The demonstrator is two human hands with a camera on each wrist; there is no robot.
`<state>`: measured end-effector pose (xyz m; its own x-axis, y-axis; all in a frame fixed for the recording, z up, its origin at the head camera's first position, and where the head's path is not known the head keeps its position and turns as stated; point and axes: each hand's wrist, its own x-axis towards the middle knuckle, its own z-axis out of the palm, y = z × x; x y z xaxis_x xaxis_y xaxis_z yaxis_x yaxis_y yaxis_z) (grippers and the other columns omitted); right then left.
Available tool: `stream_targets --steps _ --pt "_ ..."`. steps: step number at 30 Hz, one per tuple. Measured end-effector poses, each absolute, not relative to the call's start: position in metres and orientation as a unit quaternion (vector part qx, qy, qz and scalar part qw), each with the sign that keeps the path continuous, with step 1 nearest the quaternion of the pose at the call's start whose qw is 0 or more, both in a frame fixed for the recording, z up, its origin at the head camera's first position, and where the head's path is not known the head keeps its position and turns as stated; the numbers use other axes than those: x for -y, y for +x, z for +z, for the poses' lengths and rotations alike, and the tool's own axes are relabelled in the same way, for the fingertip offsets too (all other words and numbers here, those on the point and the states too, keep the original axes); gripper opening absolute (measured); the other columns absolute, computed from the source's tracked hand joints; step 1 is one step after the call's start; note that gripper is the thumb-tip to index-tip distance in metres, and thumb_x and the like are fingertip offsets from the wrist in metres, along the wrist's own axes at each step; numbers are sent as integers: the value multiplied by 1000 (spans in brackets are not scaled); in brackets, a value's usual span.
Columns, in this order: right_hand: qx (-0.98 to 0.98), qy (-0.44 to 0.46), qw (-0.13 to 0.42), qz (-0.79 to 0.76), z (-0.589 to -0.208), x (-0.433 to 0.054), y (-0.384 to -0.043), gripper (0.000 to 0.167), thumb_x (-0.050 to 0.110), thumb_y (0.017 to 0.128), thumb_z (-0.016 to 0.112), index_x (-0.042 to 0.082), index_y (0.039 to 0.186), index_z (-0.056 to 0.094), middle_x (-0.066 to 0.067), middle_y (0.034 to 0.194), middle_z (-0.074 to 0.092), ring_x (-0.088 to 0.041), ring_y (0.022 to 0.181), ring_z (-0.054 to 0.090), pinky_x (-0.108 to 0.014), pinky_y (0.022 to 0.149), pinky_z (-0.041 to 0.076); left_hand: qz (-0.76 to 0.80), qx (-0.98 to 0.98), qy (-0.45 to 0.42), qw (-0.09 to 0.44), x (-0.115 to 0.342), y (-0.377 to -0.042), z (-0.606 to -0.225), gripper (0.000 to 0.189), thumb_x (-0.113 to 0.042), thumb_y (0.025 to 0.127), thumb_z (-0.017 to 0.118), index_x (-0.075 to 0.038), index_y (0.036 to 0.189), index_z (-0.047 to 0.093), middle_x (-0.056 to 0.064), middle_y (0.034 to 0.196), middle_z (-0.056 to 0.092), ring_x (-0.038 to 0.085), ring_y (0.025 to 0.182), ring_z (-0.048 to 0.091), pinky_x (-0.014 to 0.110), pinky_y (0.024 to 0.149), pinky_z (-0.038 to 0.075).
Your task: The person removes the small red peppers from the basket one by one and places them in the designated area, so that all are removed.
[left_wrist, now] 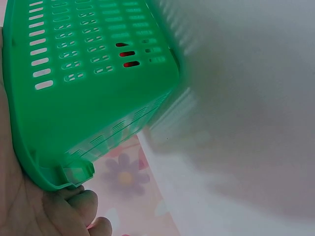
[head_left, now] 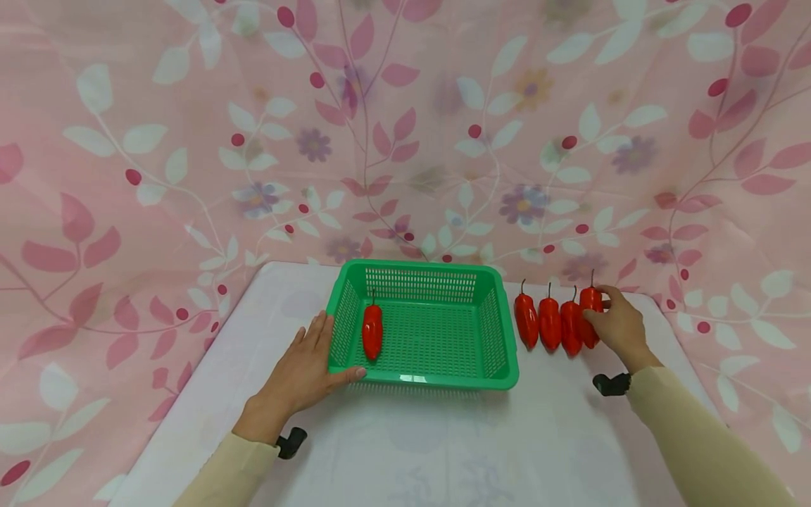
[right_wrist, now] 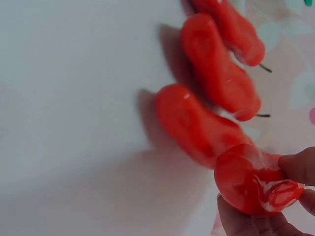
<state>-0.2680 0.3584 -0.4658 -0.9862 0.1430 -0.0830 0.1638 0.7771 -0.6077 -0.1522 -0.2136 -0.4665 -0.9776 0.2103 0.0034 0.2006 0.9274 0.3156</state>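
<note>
My right hand (head_left: 622, 325) pinches the rightmost red chili pepper (head_left: 591, 303) between thumb and fingers, its thin stem pointing up and away. In the right wrist view this glossy pepper (right_wrist: 246, 179) overlaps the end of its neighbour. Three more red peppers (head_left: 549, 325) lie side by side just left of it. My left hand (head_left: 299, 373) rests along the left rim of a green plastic basket (head_left: 437, 382), fingers straight and thumb on the front rim. Inside the basket, toward the left, lies one red pepper (head_left: 372, 334); through the slots its red shows in the left wrist view.
A white cloth (head_left: 405, 451) covers the table under the basket and peppers. Behind it hangs a pink floral curtain (head_left: 437, 141). The basket's right wall stands close to the leftmost loose pepper (head_left: 526, 322). A small black camera mount (head_left: 611, 384) sits at the right wrist.
</note>
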Motion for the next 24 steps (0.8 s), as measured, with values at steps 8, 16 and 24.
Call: stream_targets --steps 8,16,24 --pt "-954 105 30 -280 -483 -373 -271 72 22 102 58 -8 160 26 -43 140 48 -56 118 55 -61 90 61 161 -981 105 14 214 -152 -466 131 -89 85 55 4 167 13 23 176 13 43 162 17 59 131 15" --pt "-959 97 42 -261 -491 -377 -269 69 18 100 58 -9 158 30 -43 138 48 -57 117 54 -65 94 57 162 -981 107 12 214 -152 -466 131 -89 85 55 5 166 15 23 175 14 43 162 17 60 131 15" --pt "-959 100 52 -260 -492 -373 -266 69 20 101 58 -11 157 31 -43 140 48 -57 118 54 -65 95 55 163 -981 105 14 214 -152 -465 131 -89 85 55 5 166 15 23 175 14 43 162 18 59 132 14"
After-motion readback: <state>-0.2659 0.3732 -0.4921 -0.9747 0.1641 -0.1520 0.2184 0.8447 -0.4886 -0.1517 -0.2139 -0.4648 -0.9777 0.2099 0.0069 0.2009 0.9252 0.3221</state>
